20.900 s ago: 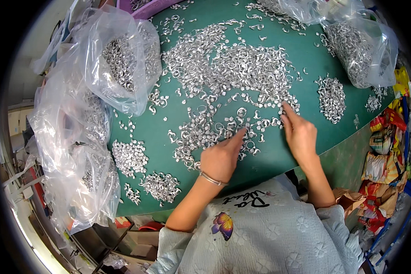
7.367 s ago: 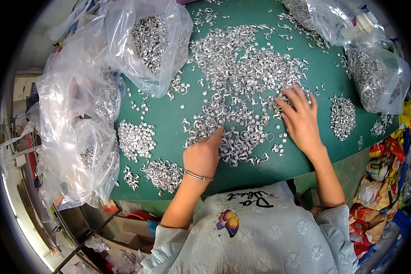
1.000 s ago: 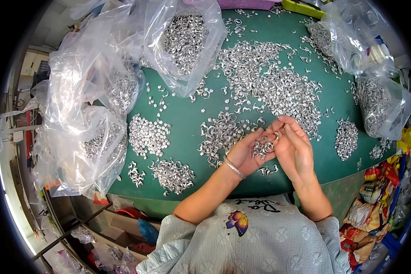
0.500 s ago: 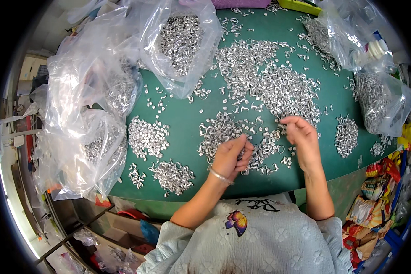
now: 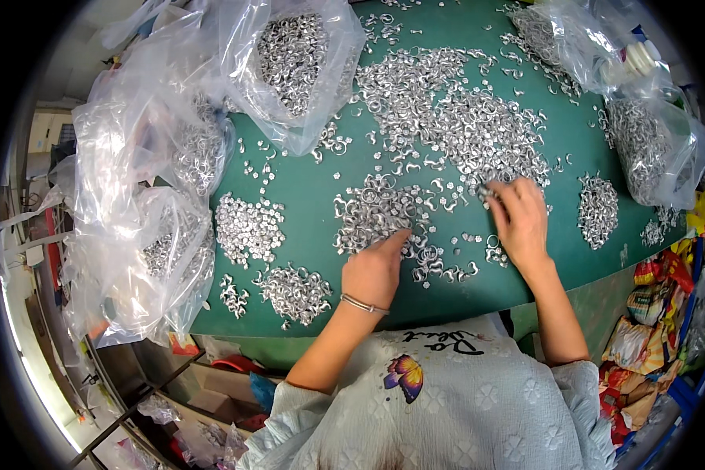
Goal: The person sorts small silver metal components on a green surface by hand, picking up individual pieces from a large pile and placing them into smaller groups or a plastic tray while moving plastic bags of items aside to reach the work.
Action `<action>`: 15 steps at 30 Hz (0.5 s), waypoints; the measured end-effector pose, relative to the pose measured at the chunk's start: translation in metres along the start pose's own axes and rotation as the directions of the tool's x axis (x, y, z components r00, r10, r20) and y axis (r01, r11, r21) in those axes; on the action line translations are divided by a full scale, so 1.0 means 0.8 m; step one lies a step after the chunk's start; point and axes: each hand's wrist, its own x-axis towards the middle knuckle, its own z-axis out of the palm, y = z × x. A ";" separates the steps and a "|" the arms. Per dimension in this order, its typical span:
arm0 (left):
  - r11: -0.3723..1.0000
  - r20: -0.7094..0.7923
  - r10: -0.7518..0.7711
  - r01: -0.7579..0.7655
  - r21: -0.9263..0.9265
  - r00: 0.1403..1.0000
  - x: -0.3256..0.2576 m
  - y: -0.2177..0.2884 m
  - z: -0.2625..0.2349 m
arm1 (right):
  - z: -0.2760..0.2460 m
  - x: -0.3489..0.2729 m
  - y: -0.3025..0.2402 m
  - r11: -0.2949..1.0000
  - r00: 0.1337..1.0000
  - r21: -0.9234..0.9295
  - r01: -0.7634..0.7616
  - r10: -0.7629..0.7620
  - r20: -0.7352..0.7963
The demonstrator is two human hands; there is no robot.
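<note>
Both hands down on the green table (image 5: 305, 196), near its front edge, working in small silvery metal rings. Left hand (image 5: 376, 270): loosely curled, fingers pushed into the middle pile of rings (image 5: 376, 211); can't tell if anything is pinched. Thin bangle (image 5: 362, 304) on that wrist. Right hand (image 5: 521, 219): palm down, fingers spread flat on the near edge of the big ring heap (image 5: 462, 117), gripping nothing visible. Loose rings (image 5: 446, 272) lie between the hands. Sorted small piles: two by the front-left corner (image 5: 247, 227) (image 5: 294, 291), one by the right edge (image 5: 597, 207). Clear plastic bags of rings along the left edge (image 5: 149, 227), back-left (image 5: 294, 55), and right edge (image 5: 654, 149).
</note>
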 end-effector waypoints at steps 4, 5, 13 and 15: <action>0.990 -0.084 -0.143 0.144 0.010 0.986 -0.001 0.001 -0.007 | -0.005 0.004 -0.010 0.992 0.986 -0.042 -0.115 0.109 -0.125; 0.987 -0.096 -0.157 0.158 -0.003 0.983 -0.001 0.002 -0.008 | -0.003 0.005 -0.019 0.997 0.996 0.057 -0.052 0.056 -0.071; 0.945 0.009 -0.204 0.199 -0.261 0.979 -0.009 0.015 -0.007 | 0.028 0.001 -0.062 0.970 0.987 0.242 -0.019 -0.021 0.161; 0.928 -0.004 -0.194 0.183 -0.324 0.981 -0.012 0.009 -0.004 | 0.016 0.001 -0.056 0.926 0.974 0.339 -0.164 0.096 0.207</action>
